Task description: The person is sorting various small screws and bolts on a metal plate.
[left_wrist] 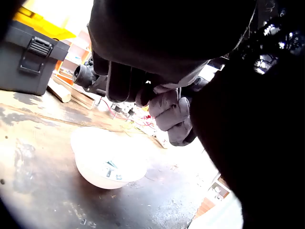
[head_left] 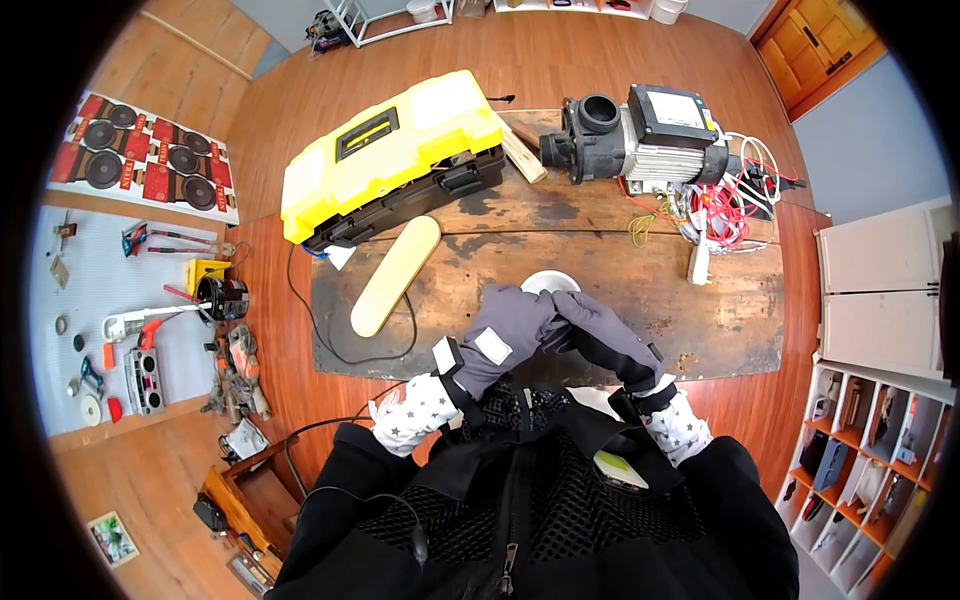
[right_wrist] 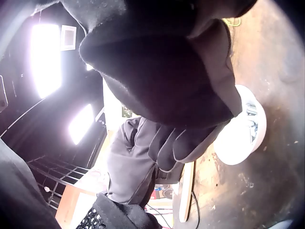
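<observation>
Both hands wear grey gloves and meet just in front of a white bowl (head_left: 550, 278) on the wooden table. My left hand (head_left: 500, 330) touches or nearly touches my right hand (head_left: 612, 335), with the fingers bent inward. In the left wrist view, curled fingers of the right hand (left_wrist: 170, 116) show beside the dark left glove (left_wrist: 128, 78). The right wrist view has the right glove (right_wrist: 167, 81) over the left hand (right_wrist: 131, 164). Anything between the fingers is hidden. Small metallic pieces (left_wrist: 112, 169) lie inside the bowl (left_wrist: 93, 167).
A yellow-lidded toolbox (head_left: 400, 150) stands at the back left, near a pale yellow board (head_left: 396, 275) and a black cable (head_left: 345, 357). At the back right are a pump (head_left: 650, 140), tangled wires (head_left: 725, 215) and a white plug (head_left: 698, 262). Wood pieces (head_left: 522, 157) lie between toolbox and pump.
</observation>
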Demonstrator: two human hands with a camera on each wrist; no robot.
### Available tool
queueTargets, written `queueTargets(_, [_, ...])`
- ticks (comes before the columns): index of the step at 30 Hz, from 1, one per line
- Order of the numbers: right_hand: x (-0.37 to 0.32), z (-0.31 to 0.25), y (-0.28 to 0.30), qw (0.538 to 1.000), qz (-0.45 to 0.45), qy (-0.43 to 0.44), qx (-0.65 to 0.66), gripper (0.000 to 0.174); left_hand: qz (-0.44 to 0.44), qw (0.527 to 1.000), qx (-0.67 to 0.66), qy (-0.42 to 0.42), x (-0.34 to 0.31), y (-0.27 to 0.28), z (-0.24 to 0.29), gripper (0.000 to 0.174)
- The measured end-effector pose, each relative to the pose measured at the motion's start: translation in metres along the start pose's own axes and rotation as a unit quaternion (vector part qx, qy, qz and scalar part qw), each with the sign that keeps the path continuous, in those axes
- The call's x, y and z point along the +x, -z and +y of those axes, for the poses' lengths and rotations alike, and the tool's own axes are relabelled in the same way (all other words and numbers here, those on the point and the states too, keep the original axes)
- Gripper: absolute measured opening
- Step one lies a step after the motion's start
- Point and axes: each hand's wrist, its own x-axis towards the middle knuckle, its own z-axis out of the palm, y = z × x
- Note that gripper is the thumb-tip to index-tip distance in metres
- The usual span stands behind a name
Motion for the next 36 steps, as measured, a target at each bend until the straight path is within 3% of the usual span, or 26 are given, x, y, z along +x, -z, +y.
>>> queueTargets(2, [0.005, 0.000, 0.003, 0.991, -0.028, -0.079, 0.108, 0.045, -0.003, 1.000, 0.000, 0.006, 0.002, 0.002, 0.001, 0.029])
queueTargets(3, [0.004, -0.002, 0.002, 0.991, -0.028, -0.079, 0.107, 0.045, 0.009, 1.000, -0.021, 0.021, 0.003, 0.003, 0.001, 0.030])
queueTargets(5, [0.002, -0.008, 0.000, 0.998, 0.041, -0.045, 0.022, 0.047, 0.022, 0.998, -0.043, 0.038, 0.003, 0.000, 0.000, 0.032])
queueTargets(9, [0.008, -0.001, 0.005, 0.982, 0.133, -0.066, -0.115, 0.047, -0.007, 0.991, -0.078, 0.111, -0.001, -0.014, -0.006, 0.039])
queueTargets(11, [0.020, 0.025, 0.023, 0.945, 0.151, -0.059, -0.283, 0.053, -0.014, 0.986, -0.103, 0.128, -0.005, -0.025, -0.009, 0.041])
queueTargets(13, [0.008, 0.012, 0.019, 0.944, 0.187, -0.040, -0.270, 0.055, 0.090, 0.963, -0.197, 0.158, -0.014, -0.030, -0.013, 0.044])
queueTargets(14, [0.003, 0.009, 0.017, 0.941, 0.223, -0.021, -0.255, 0.058, 0.090, 0.963, -0.197, 0.159, -0.017, -0.028, -0.017, 0.044])
queueTargets(15, [0.001, 0.012, 0.019, 0.959, 0.235, -0.032, -0.156, 0.061, 0.048, 0.954, -0.186, 0.229, -0.021, -0.025, -0.023, 0.047])
queueTargets(17, [0.004, 0.029, 0.033, 0.942, 0.255, -0.029, -0.217, 0.059, -0.074, 0.909, -0.178, 0.370, -0.023, -0.019, -0.031, 0.058])
queueTargets(18, [0.006, 0.034, 0.037, 0.921, 0.272, -0.024, -0.278, 0.058, -0.073, 0.909, -0.178, 0.370, -0.026, -0.036, -0.038, 0.058])
queueTargets(19, [0.002, 0.019, 0.030, 0.929, 0.218, -0.079, -0.290, 0.057, -0.085, 0.899, -0.200, 0.380, -0.034, -0.069, -0.050, 0.063])
queueTargets(20, [0.009, 0.037, 0.037, 0.929, 0.217, -0.079, -0.290, 0.057, -0.097, 0.888, -0.223, 0.389, -0.037, -0.087, -0.056, 0.070])
queueTargets(21, [0.023, 0.075, 0.051, 0.932, 0.204, -0.079, -0.290, 0.056, -0.170, 0.867, -0.259, 0.390, -0.032, -0.083, -0.054, 0.079])
queueTargets(22, [0.038, 0.109, 0.063, 0.935, 0.190, -0.078, -0.290, 0.056, -0.168, 0.868, -0.259, 0.390, -0.024, -0.080, -0.048, 0.079])
queueTargets(24, [0.045, 0.100, 0.052, 0.943, 0.189, -0.058, -0.269, 0.054, -0.212, 0.783, -0.393, 0.433, -0.011, -0.078, -0.039, 0.076])
queueTargets(25, [0.040, 0.095, 0.051, 0.941, 0.210, -0.070, -0.258, 0.052, -0.168, 0.843, -0.316, 0.401, -0.014, -0.095, -0.043, 0.071])
queueTargets(26, [0.031, 0.068, 0.036, 0.938, 0.230, -0.081, -0.246, 0.051, -0.165, 0.844, -0.317, 0.401, -0.012, -0.082, -0.039, 0.071])
queueTargets(28, [0.007, 0.022, 0.011, 0.940, 0.248, -0.045, -0.227, 0.045, -0.174, 0.771, -0.433, 0.435, -0.004, -0.030, -0.024, 0.067])
queueTargets(29, [-0.002, 0.009, 0.003, 0.945, 0.255, 0.017, -0.203, 0.042, -0.139, 0.801, -0.416, 0.407, -0.008, -0.016, -0.019, 0.064])
queueTargets(31, [-0.017, -0.012, -0.008, 0.947, 0.251, 0.090, -0.178, 0.040, -0.125, 0.796, -0.427, 0.411, -0.007, 0.026, -0.004, 0.064])
queueTargets(32, [-0.014, -0.007, -0.005, 0.947, 0.251, 0.091, -0.180, 0.040, -0.108, 0.794, -0.436, 0.410, -0.005, 0.041, 0.001, 0.064])
queueTargets(33, [-0.009, 0.001, 0.000, 0.961, 0.241, 0.049, -0.129, 0.041, -0.123, 0.753, -0.458, 0.456, -0.001, 0.047, 0.004, 0.063])
queueTargets(34, [-0.004, 0.007, 0.004, 0.971, 0.227, 0.008, -0.079, 0.042, -0.118, 0.755, -0.458, 0.455, -0.004, 0.041, 0.002, 0.063])
queueTargets(36, [0.001, -0.001, 0.003, 0.970, 0.224, -0.017, -0.097, 0.041, -0.104, 0.746, -0.490, 0.438, -0.008, 0.025, -0.007, 0.059])
